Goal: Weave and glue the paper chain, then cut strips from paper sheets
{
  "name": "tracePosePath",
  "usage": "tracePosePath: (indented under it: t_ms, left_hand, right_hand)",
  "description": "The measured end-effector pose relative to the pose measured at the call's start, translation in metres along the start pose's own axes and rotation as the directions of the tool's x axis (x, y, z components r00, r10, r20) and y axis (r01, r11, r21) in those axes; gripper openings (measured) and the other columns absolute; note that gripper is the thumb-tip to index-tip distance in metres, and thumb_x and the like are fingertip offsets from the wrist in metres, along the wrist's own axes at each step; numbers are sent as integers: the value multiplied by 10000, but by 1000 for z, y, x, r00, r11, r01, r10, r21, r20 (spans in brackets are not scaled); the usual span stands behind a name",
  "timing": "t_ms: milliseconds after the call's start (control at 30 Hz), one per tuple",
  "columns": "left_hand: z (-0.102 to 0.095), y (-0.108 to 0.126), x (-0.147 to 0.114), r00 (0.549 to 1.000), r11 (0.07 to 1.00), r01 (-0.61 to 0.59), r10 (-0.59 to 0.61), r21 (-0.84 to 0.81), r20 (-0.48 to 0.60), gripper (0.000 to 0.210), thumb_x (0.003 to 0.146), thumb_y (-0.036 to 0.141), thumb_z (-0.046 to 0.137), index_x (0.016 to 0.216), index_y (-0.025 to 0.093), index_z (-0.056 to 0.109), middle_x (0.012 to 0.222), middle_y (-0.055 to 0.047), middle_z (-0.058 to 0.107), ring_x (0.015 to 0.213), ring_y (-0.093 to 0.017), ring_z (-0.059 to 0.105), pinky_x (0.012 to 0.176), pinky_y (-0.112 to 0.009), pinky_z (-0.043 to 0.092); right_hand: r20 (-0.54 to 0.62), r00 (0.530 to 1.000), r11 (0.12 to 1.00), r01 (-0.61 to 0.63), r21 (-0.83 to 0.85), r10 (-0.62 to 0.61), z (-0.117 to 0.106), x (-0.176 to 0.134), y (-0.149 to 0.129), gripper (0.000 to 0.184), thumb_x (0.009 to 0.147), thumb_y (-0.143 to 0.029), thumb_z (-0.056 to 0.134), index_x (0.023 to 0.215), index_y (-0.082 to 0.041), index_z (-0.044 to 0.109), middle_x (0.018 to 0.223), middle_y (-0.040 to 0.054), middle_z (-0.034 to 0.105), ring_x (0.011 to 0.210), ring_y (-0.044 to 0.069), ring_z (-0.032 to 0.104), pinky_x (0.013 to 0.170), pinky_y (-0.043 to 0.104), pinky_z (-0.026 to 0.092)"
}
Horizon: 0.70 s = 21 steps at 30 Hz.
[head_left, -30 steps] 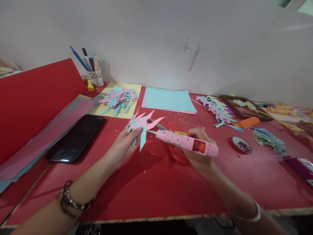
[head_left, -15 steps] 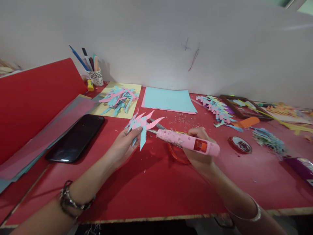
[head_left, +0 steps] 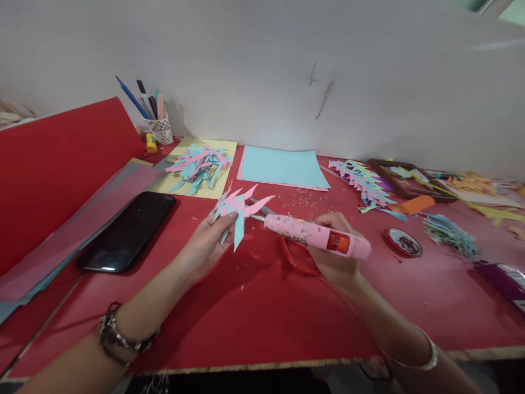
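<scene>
Stretching beneath both our hands, the red desk (head_left: 254,323) carries everything around us. At its left side a red board (head_left: 65,175) stands tilted. Along the far side lie a yellow sheet (head_left: 223,183), heaped with pink and blue paper strips (head_left: 199,167), and a blue sheet (head_left: 285,167) on top of a pink sheet (head_left: 240,175). A black phone (head_left: 127,235) lies left of our left hand (head_left: 211,241). Near the middle we hold a pink glue gun (head_left: 315,235) pointing leftward; our right hand (head_left: 336,262) has its fingers wrapped round it, though the gun's body hides most of them. Under the gun we see part of a pair of scissors (head_left: 289,261) with orange-red handles. Our left fingers pinch one end of the pink-and-blue woven paper (head_left: 235,205), thumb on top, holding it above the desk. The gun's metal nozzle (head_left: 257,218) reaches toward the paper's right edge; we cannot tell whether they touch.
</scene>
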<state>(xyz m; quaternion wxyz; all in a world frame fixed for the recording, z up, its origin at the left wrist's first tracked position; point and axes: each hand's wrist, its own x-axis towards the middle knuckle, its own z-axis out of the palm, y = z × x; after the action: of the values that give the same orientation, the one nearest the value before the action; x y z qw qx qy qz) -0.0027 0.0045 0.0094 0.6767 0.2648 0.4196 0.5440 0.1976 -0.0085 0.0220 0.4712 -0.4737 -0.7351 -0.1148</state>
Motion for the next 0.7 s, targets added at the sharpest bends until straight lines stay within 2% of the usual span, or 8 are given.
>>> tracePosePath:
  t_ms: [267, 467, 700]
  left_hand:
    - [-3, -3, 3, 1000, 1000, -10, 10, -9, 5, 286, 536, 315, 762, 533, 152, 528, 521, 54, 460, 522, -48, 421, 516, -161, 387]
    - [-2, -3, 3, 1000, 1000, -25, 25, -18, 19, 302, 529, 319, 765, 511, 153, 513, 502, 59, 455, 506, -42, 404, 503, -156, 373]
    - [-1, -2, 3, 999, 1000, -21, 22, -18, 37, 297, 577, 297, 737, 492, 154, 491, 482, 65, 417, 484, -39, 374, 483, -158, 355]
  right_hand:
    - [-6, 999, 998, 42, 36, -41, -3, 4, 0, 148, 687, -157, 489, 629, -227, 373, 486, -78, 431, 403, 67, 402, 372, 181, 302]
    - [-23, 1000, 1000, 7, -19, -7, -2, 3, 1, 149, 683, -144, 471, 611, -228, 371, 467, -74, 425, 400, 74, 401, 368, 192, 303]
    - [-30, 999, 998, 23, 55, -21, -3, 5, 1, 153, 684, -133, 467, 623, -225, 362, 475, -84, 407, 386, 65, 391, 363, 180, 303]
